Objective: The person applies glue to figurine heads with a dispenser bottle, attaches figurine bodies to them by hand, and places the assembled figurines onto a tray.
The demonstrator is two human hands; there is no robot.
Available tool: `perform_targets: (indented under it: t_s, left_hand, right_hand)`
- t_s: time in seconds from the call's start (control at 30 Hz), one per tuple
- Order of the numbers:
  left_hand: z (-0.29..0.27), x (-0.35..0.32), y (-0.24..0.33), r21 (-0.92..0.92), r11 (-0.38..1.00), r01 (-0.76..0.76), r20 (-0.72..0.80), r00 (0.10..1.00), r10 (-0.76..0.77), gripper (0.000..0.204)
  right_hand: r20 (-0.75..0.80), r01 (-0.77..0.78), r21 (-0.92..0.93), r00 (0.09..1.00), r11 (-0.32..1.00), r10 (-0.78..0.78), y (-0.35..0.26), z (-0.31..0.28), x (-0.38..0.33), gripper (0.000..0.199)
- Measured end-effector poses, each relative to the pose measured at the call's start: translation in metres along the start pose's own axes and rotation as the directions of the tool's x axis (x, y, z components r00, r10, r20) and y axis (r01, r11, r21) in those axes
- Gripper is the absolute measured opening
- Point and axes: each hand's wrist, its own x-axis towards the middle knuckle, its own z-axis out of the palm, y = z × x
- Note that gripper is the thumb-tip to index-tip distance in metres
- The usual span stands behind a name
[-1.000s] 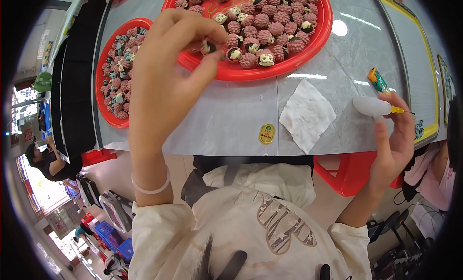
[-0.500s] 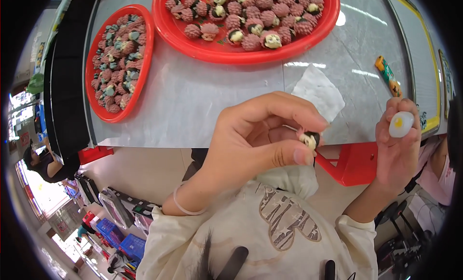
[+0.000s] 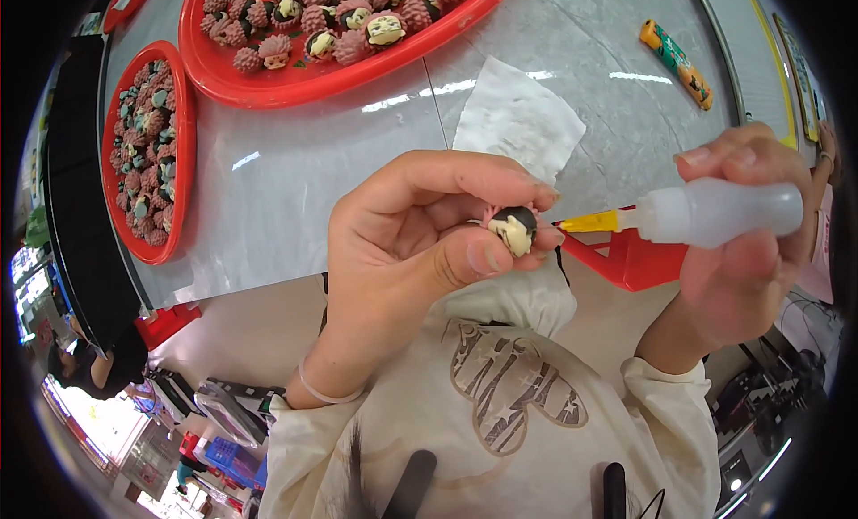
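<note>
Between the thumb and fingers of my left hand (image 3: 380,229) sits a small moulded head (image 3: 515,233) with a cream face, black hair and a pink ridged part behind. My right hand (image 3: 733,291) grips a translucent white squeeze bottle (image 3: 715,213), held almost level. Its yellow nozzle (image 3: 592,222) points left, with the thin tip close to the head and my left fingertips; whether it touches cannot be told. A crumpled white tissue (image 3: 514,117) lies on the grey table (image 3: 295,197) just beyond my left hand.
A big red tray (image 3: 295,97) of similar pink heads stands at the far left, and a smaller red tray (image 3: 185,153) of pink and grey-blue pieces beside it. An orange and green tube (image 3: 677,63) lies far right. A red stool (image 3: 643,262) shows below the table edge.
My right hand has turned the bottle from end-on to level and brought its nozzle up to the head. My left hand has tilted the head, showing its face more. The view has shifted right.
</note>
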Motion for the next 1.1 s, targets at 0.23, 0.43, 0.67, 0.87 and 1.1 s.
perform_targets:
  t_s: [0.23,0.43,0.67,0.87,1.1]
  left_hand:
    - [0.0,0.0,-0.01,-0.042,0.999,0.006,-0.003,1.0,-0.006,0.033]
    - [0.001,-0.001,-0.011,-0.044,0.999,0.01,-0.002,1.0,-0.01,0.032]
    - [0.001,-0.002,-0.01,-0.058,0.998,0.019,0.006,1.0,-0.019,0.03]
    - [0.002,-0.002,-0.009,-0.052,0.999,0.003,0.01,1.0,-0.003,0.029]
    - [0.004,0.0,-0.011,-0.045,0.999,-0.019,0.028,0.999,0.02,0.026]
  right_hand:
    - [-0.04,0.222,-0.304,0.969,0.926,-0.245,-0.008,0.0,-0.014,0.051]
    - [-0.054,0.331,-0.3,0.93,0.895,-0.362,-0.006,0.001,-0.014,0.051]
    - [0.078,0.314,-0.263,0.95,0.912,-0.304,-0.007,-0.013,-0.017,0.052]
    - [0.195,0.3,-0.225,0.946,0.927,-0.259,-0.006,-0.021,-0.017,0.053]
    - [-0.307,-0.063,0.199,0.944,0.978,0.123,0.022,-0.01,-0.011,0.029]
